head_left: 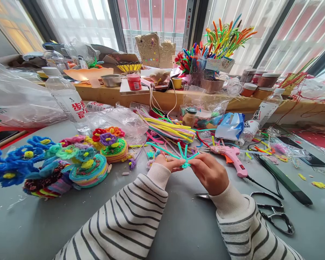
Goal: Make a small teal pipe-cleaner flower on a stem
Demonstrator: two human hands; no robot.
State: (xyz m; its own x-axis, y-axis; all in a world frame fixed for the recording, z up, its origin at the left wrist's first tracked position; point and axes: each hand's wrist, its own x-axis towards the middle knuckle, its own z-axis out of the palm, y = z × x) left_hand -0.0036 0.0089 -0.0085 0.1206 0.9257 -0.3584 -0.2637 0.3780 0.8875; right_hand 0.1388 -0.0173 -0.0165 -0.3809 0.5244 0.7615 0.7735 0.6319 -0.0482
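Note:
Between my two hands is a turquoise pipe cleaner (pixel 186 164), its centre bunched into a small knot with several stems fanning out upward and one long end reaching left. My left hand (pixel 168 161) pinches it from the left side. From the right, the fingertips of my right hand (pixel 209 173) close on it as well. Scissors (pixel 273 213) with black handles lie under my right forearm, the blade tip showing beside the wrist. A pink glue gun (pixel 231 157) rests just beyond my right hand.
Pipe-cleaner flowers in round pots (pixel 89 171) stand at the left. A pile of loose pipe cleaners (pixel 170 128) lies behind my hands. Farther right are a blue packet (pixel 230 125), a dark green bar-shaped tool (pixel 287 182) and a phone (pixel 312 160). A cluttered ledge (pixel 108 94) runs along the back.

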